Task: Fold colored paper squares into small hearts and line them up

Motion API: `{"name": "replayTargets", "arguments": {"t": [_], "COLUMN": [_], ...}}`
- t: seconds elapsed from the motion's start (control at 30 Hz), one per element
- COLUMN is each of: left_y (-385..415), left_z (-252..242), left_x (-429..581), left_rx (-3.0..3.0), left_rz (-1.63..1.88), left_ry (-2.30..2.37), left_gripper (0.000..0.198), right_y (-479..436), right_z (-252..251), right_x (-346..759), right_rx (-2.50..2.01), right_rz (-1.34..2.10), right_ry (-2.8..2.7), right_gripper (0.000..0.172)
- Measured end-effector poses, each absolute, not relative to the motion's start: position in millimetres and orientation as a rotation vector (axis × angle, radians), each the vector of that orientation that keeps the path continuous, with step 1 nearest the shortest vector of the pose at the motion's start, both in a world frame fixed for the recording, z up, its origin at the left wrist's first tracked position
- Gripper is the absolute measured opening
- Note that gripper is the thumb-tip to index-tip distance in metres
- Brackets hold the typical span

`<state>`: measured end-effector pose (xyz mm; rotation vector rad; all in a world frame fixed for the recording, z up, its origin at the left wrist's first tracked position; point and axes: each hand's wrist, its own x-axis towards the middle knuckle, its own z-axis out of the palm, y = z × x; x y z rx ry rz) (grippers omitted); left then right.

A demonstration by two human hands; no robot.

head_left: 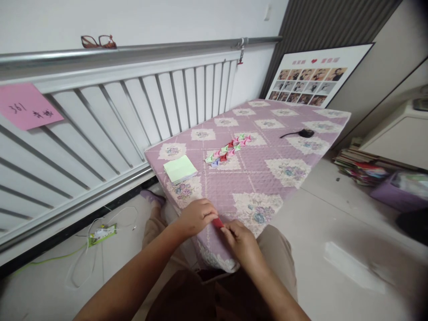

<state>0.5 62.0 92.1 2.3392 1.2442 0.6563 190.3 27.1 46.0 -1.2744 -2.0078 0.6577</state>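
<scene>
A small piece of red paper (218, 222) is pinched between my two hands over the near end of the cloth-covered table (230, 180). My left hand (198, 217) is closed on its upper left end. The lower right end is held in the fingers of my right hand (241, 243). Beyond my hands, two rows of small folded paper pieces (223, 158) in green, pink, red and blue lie on the cloth. A stack of pale green square paper (180, 169) lies near the table's left edge.
A black object with a short cable (305, 133) lies on the table's far right. A white radiator (180, 100) runs along the left side, with glasses (98, 42) on the pipe above. A power strip (102, 234) and cables are on the floor at left.
</scene>
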Motion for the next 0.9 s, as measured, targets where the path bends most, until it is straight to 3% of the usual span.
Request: {"name": "replayTargets", "arguments": {"t": [0.17,0.3,0.53,0.67,0.9], "left_y": [71.7,71.7,28.3,5.4,6.8], "left_z": [120.7,106.6,40.5,21.5,20.9], "left_x": [-0.8,-4.1,10.6,24.4,29.0], "left_rx": [1.933,1.78,2.081,2.261,2.324], "left_rz": [1.038,1.211,0.846,0.568,0.389], "left_ry": [1.36,1.546,1.473,1.498,1.575], "left_gripper": [0.014,0.013,0.014,0.037,0.038], "right_y": [32.7,41.3,45.7,43.0,43.1], "right_z": [54.0,33.0,12.8,12.7,14.7], "right_x": [184.9,188.9,203.1,202.7,204.8], "right_rx": [-1.258,-1.314,-1.637,-1.752,-1.599], "right_rz": [1.251,1.371,0.909,0.691,0.291], "right_ry": [-1.604,-1.44,-1.781,-2.0,-2.271], "right_gripper": [0.031,0.031,0.039,0.037,0.014]}}
